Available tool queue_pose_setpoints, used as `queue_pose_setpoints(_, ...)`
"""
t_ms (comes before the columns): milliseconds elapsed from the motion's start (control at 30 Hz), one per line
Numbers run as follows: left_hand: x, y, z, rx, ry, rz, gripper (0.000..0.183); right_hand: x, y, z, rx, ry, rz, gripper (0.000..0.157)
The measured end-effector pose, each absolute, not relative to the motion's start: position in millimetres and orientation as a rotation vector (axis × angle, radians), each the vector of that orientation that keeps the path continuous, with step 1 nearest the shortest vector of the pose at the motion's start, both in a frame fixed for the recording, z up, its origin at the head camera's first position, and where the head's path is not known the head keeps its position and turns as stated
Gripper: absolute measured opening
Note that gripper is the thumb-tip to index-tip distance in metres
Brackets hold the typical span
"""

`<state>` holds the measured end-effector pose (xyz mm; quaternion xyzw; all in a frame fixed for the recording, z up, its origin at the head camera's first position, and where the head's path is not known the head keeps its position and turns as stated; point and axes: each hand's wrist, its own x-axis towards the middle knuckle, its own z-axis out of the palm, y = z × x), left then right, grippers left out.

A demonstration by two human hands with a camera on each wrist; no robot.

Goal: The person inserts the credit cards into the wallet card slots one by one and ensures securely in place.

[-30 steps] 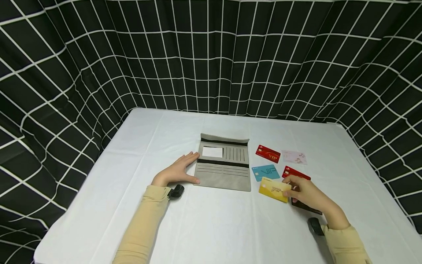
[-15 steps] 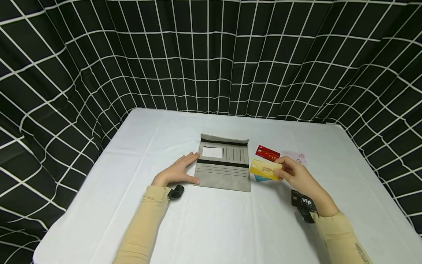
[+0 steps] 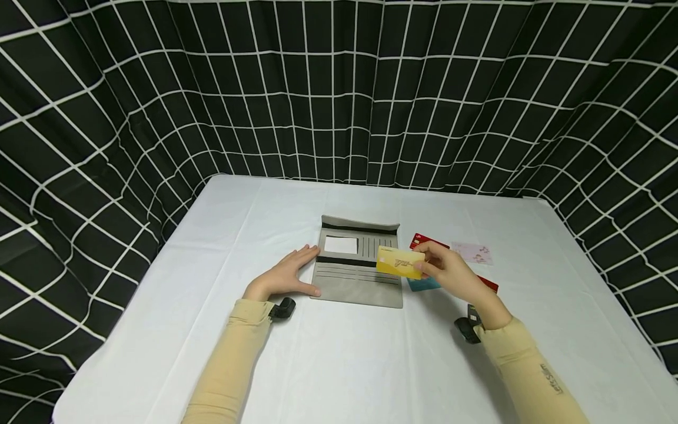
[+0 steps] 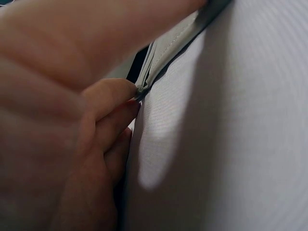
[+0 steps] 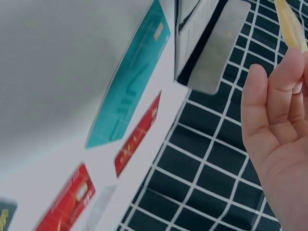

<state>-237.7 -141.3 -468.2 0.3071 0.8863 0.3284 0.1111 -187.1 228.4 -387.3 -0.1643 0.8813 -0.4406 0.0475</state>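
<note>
I see the right hand (image 3: 447, 271) pinching a thin yellow rectangular card (image 3: 394, 262) at its right end, between thumb and fingers. In my head view, the card is up off the table and overlaps the right edge of an unfolded grey wallet (image 3: 360, 294) with stitched edges, black bands and rows of slots. The left hand (image 3: 283, 275) has hold of nothing; I see its fingers extended, the thumb spread away from them, with the tips at the wallet's left edge. A plain white rectangular insert (image 3: 341, 245) sits in the wallet's upper-left part.

Just right of the wallet I make out a glossy teal card (image 5: 130, 77) and a red card with gold lettering (image 5: 138, 134), with a pale pink card (image 3: 474, 253) next to them. Nearer the right wrist, a second red card (image 3: 488, 284) and a black card (image 3: 472, 315) lie partly hidden on the white tablecloth (image 3: 344, 365).
</note>
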Motion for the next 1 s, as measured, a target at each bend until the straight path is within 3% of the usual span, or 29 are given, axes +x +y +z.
queue_pose_setpoints(1000,-236,-141,-467,0.857,2.613,0.950,0.105,-227,177,-405,-0.375,2.337,-1.582,0.032)
